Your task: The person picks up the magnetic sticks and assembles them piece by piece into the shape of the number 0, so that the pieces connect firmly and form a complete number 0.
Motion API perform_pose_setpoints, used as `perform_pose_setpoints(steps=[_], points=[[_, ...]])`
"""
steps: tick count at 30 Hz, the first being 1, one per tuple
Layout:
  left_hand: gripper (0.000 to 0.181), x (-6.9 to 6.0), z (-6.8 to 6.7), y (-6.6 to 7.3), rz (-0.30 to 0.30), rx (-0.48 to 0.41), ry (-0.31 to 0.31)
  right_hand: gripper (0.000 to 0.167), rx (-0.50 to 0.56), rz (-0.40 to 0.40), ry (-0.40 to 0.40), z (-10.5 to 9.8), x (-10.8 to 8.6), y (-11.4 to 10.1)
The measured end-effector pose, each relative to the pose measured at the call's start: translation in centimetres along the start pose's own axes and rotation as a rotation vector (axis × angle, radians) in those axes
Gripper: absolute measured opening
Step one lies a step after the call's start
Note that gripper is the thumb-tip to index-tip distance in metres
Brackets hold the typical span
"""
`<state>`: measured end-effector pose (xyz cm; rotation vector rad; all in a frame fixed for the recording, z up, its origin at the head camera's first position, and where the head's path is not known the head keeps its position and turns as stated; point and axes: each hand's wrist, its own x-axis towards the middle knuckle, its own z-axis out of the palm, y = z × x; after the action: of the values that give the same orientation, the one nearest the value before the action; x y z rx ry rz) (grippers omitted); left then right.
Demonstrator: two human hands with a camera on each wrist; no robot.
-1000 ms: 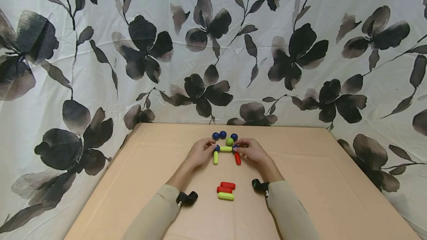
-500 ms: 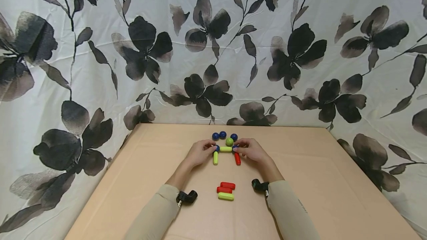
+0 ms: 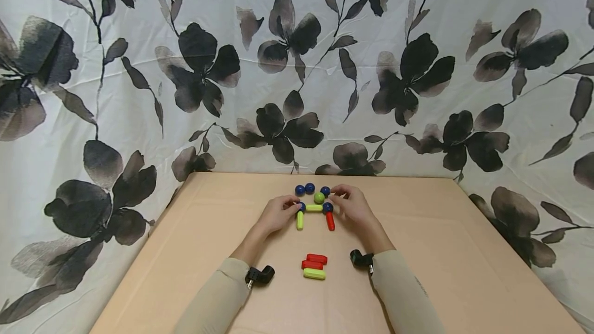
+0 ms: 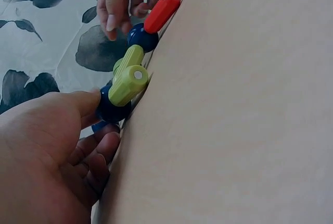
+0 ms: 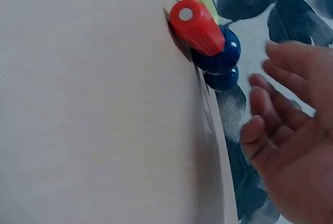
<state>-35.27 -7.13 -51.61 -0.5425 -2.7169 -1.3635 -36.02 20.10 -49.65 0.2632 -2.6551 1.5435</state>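
My left hand [image 3: 280, 213] pinches a blue ball [image 4: 113, 105] at the left corner of a small ball-and-rod figure. From that ball a lime rod [image 3: 314, 208] runs across to another blue ball [image 3: 327, 207]. A second lime rod [image 3: 299, 221] and a red rod [image 3: 330, 221] point toward me from the two corners. Pale round discs show on the rod ends in the wrist views. My right hand [image 3: 352, 205] has loose, parted fingers with nothing between them. Its fingertips are close to a blue ball [image 3: 325, 190] at the back right; whether they touch is unclear.
A green ball [image 3: 319, 198] sits just behind the crossing rod. Two more blue balls [image 3: 310, 188] lie near the table's back edge. Closer to me are two red rods [image 3: 317, 258] and a lime rod [image 3: 314, 273]. A floral cloth [image 3: 352, 92] hangs behind the table [image 3: 223, 195].
The right hand has let go of the right corner ball and moved slightly away toward the back. The left hand keeps its pinch in the same place.
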Motion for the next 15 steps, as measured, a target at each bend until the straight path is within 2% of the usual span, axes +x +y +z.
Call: perform_pose_setpoints(steps=[3, 6, 11, 15], points=[[0.033, 0.0, 0.0, 0.0, -0.006, -0.005, 0.006, 0.027, -0.002, -0.015, 0.037, 0.1, 0.1, -0.6], [0.034, 0.0, 0.1, -0.1, -0.011, -0.004, 0.008, 0.029, -0.036, -0.04, 0.023, 0.1, 0.3, -1.2], [0.032, 0.1, 0.2, -0.2, -0.01, -0.002, 0.014, 0.035, -0.116, -0.044, -0.04, 0.3, 1.0, -1.9], [0.031, 0.0, 0.2, -0.1, -0.008, -0.007, 0.012, 0.037, -0.242, -0.082, -0.127, 0.5, 1.9, -2.6]])
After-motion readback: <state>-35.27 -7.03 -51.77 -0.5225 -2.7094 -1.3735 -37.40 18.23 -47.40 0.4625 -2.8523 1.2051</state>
